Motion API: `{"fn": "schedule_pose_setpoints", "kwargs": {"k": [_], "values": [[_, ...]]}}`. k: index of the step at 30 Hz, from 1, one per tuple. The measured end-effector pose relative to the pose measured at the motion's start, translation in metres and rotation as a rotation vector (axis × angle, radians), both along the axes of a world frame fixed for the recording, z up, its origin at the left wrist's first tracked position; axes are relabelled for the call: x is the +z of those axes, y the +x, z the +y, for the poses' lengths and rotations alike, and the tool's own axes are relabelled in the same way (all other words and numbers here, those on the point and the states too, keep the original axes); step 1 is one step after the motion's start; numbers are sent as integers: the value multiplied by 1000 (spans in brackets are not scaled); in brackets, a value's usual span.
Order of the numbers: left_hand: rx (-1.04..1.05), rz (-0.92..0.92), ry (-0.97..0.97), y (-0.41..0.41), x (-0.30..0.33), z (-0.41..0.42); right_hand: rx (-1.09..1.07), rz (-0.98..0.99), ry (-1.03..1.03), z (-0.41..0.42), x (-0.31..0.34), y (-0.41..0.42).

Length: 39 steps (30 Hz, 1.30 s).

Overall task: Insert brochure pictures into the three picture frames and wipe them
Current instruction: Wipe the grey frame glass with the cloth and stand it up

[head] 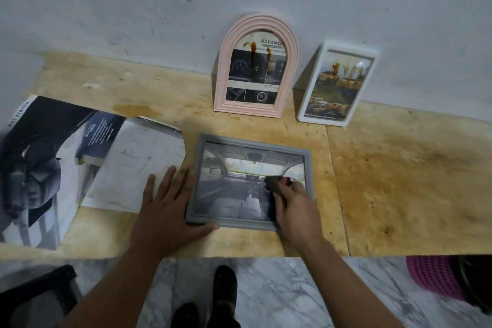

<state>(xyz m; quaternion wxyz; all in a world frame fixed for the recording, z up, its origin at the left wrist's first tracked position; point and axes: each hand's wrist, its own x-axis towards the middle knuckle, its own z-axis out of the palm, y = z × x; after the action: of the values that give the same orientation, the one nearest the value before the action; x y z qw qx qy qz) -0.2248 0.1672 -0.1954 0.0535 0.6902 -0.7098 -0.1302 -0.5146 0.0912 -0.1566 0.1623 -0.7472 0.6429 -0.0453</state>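
Note:
A grey rectangular frame (253,141) lies flat on the wooden table (399,181) with a car-interior picture behind its glass. My left hand (170,205) lies flat with straight fingers against the frame's left edge, thumb along its front corner. My right hand (295,208) grips a dark cloth (274,184) pressed on the right part of the glass. A pink arched frame (226,66) and a white frame (308,104) lean against the wall behind, each holding a brochure picture with brown streaks on the glass.
An open car brochure (66,157) lies on the table's left part, touching my left fingertips. The wall rises right behind the leaning frames. A pink basket (431,277) stands on the marble floor at the right, a dark object at the lower left.

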Motion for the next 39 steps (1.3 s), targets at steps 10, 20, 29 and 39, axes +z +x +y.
{"fn": "schedule_pose_setpoints", "kwargs": {"k": [10, 20, 29, 39], "values": [[1, 8, -7, -2, 0, -1, 129, -34, 37, -52, 35, -16], [-4, -1, -5, 0, -2, 0, 246, -158, 253, 23, 23, -7], [3, 5, -1, -2, -1, 0, -137, 2, 6, -65, 24, 8], [0, 5, -23, -2, -1, 1, 338, -101, 38, -1, 1, 118]]}}
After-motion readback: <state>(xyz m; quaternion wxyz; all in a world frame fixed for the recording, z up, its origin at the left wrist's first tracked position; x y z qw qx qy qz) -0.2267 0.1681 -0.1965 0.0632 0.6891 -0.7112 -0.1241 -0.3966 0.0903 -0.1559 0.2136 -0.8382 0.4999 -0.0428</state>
